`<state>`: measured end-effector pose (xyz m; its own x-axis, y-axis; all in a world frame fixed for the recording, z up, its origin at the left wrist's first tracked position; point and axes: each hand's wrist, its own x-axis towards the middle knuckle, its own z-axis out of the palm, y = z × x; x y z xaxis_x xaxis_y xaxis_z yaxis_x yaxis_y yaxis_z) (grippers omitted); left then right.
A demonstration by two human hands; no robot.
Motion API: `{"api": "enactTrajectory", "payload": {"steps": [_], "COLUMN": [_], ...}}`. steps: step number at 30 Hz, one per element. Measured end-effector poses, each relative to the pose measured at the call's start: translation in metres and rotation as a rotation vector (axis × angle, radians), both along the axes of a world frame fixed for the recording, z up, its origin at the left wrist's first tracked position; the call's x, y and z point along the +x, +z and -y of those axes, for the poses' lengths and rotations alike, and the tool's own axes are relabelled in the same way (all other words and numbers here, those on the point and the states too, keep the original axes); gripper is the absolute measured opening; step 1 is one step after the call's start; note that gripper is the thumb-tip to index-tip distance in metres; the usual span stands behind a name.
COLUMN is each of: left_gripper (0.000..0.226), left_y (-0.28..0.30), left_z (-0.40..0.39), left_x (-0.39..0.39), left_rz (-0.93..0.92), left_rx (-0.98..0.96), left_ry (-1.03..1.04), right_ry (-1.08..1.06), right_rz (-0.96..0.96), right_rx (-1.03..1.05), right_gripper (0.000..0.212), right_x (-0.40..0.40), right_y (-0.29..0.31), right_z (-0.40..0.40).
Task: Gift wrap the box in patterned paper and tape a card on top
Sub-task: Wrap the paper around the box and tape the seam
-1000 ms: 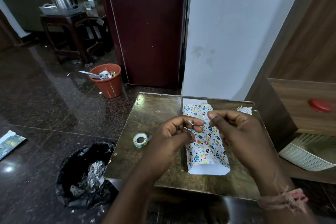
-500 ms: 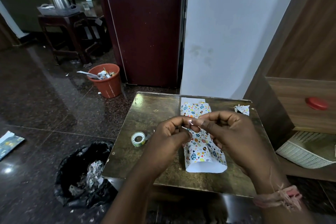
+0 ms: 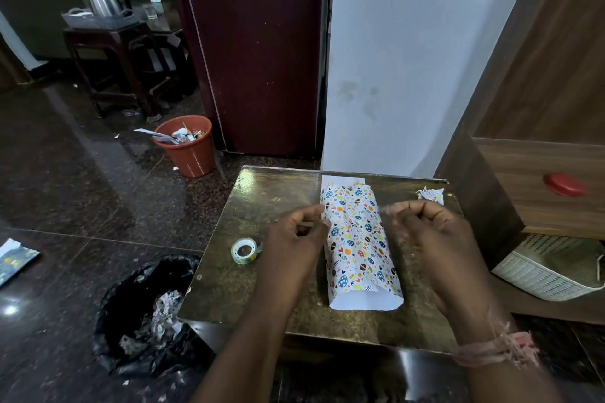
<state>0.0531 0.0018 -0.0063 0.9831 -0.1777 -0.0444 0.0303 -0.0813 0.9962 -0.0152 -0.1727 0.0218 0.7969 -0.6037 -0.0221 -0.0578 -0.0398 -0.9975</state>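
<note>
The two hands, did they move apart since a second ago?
Yes. The left hand now sits off the left side of the egg-patterned wrapped box, the right hand off its right side; earlier they met above it.

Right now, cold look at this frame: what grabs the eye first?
The box wrapped in patterned paper lying lengthwise mid-table, both paper ends open, is the brightest thing in view. The left hand and right hand hover at either side of it with curled fingers; whether tape stretches between them is too blurred to tell. Next, the tape roll left of the box on the table.
</note>
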Motion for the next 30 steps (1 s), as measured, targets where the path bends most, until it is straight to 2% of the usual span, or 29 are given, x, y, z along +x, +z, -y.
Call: {"api": "enactTrajectory", "payload": {"steps": [8, 13, 18, 21, 25, 27, 30], "left_gripper": [0.025, 0.016, 0.04, 0.029, 0.033, 0.03, 0.026], "left_y": [-0.003, -0.004, -0.009, -0.007, -0.004, -0.004, -0.007], "left_z": [0.004, 0.01, 0.015, 0.02, 0.026, 0.028, 0.032], "left_x": [-0.005, -0.009, -0.011, -0.013, -0.018, -0.018, -0.016], "left_rz": [-0.017, 0.071, 0.106, 0.143, 0.166, 0.159, 0.121], "left_rx": [0.138, 0.178, 0.271, 0.364, 0.409, 0.402, 0.39], "left_ry": [-0.061, -0.093, -0.013, 0.019, 0.04, 0.083, 0.122], "right_ry": [0.172, 0.266, 0.272, 0.237, 0.207, 0.22, 0.242], "right_rz": [-0.114, -0.119, -0.097, -0.053, -0.011, -0.01, 0.0], "right_rx": [-0.052, 0.095, 0.225, 0.316, 0.376, 0.357, 0.349], "right_gripper": [0.022, 0.018, 0.018, 0.028, 0.009, 0.009, 0.029], "right_x": [0.005, 0.006, 0.007, 0.008, 0.005, 0.004, 0.003], "right_y": [-0.012, -0.014, -0.017, -0.016, -0.011, -0.01, -0.009], "right_z": [-0.017, -0.017, -0.016, -0.014, -0.014, -0.015, -0.016]}}
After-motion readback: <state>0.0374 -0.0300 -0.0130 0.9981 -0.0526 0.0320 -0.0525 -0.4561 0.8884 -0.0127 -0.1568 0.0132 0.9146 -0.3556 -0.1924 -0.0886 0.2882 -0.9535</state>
